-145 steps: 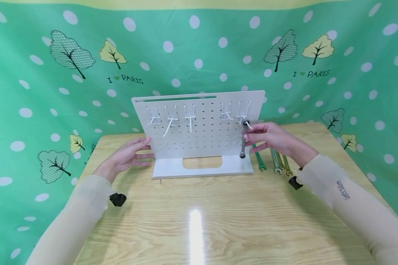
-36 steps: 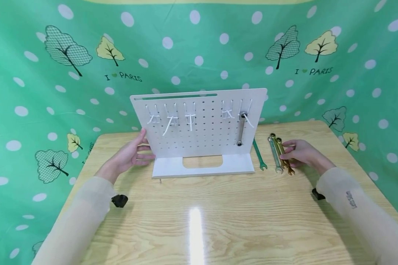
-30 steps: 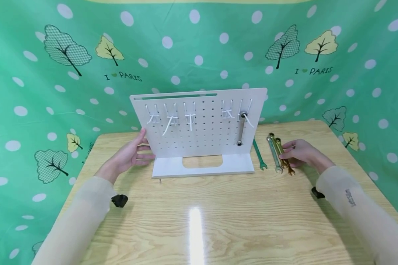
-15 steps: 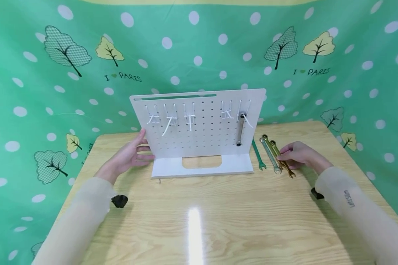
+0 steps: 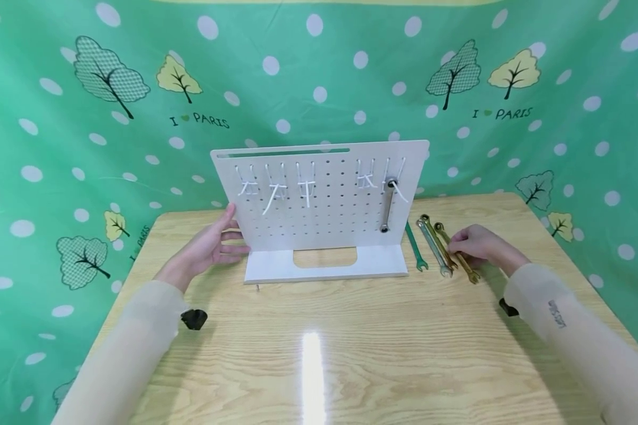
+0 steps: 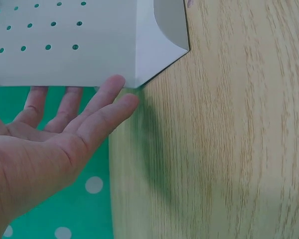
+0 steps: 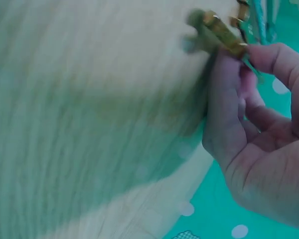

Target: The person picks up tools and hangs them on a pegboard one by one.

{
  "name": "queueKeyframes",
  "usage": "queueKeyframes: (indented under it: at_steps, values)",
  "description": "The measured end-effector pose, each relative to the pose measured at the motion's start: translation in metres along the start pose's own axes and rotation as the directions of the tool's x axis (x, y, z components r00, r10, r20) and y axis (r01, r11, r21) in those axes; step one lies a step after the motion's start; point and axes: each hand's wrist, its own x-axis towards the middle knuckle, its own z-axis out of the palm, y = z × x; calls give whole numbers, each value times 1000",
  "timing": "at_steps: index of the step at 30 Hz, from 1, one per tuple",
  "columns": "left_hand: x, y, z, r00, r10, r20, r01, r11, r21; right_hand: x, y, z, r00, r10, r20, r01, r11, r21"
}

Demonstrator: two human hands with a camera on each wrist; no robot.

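Observation:
My right hand point(image 5: 481, 243) pinches a gold combination wrench point(image 5: 467, 269) between thumb and fingers at the table's right side. In the right wrist view the wrench's open end point(image 7: 209, 31) sticks out past the fingertips, blurred. Just left of it lie another gold wrench point(image 5: 440, 243) and a silvery-green wrench point(image 5: 435, 251). My left hand point(image 5: 204, 248) is at the left edge of a white pegboard point(image 5: 308, 227), its fingers fairly straight. In the left wrist view, fingertips point(image 6: 117, 82) meet the board's edge near the lower corner; the other fingertips are hidden behind it.
A dark grey wrench point(image 5: 387, 208) hangs from the rightmost white hook point(image 5: 399, 190); several other white hooks point(image 5: 306, 188) are on the board. A green wrench point(image 5: 417, 251) lies by the board's right end. Green patterned cloth point(image 5: 319, 77) hangs behind the wooden table point(image 5: 383, 348).
The dark grey wrench, earlier in my right hand at the hook, now hangs there. My right hand has moved to the wrenches and angled one gold wrench away from the others. The left hand stays.

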Motion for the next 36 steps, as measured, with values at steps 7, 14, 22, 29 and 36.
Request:
queueKeyframes:
  at_steps: [7, 14, 22, 29, 36]
  values:
    - [0, 1, 0, 1000, -5, -4, 5, 1000, 0, -2, 2, -13, 995, -14, 99, 2, 992, 124]
    - [-1, 3, -1, 1000, 0, -9, 0, 1000, 0, -17, -18, -23, 985, -82, 152, 57, 985, 163]
    - [-2, 0, 0, 1000, -12, -1, 12, 1000, -1, -31, -54, 3, 961, -197, 196, 162, 970, 180]
    - [-4, -2, 2, 1000, -31, 3, 31, 999, -8, -33, -80, 37, 924, -309, 225, 260, 940, 221]
    - [-5, 0, 1, 1000, -22, -6, 22, 1000, -7, -40, -112, 57, 897, -417, 145, 370, 890, 267]
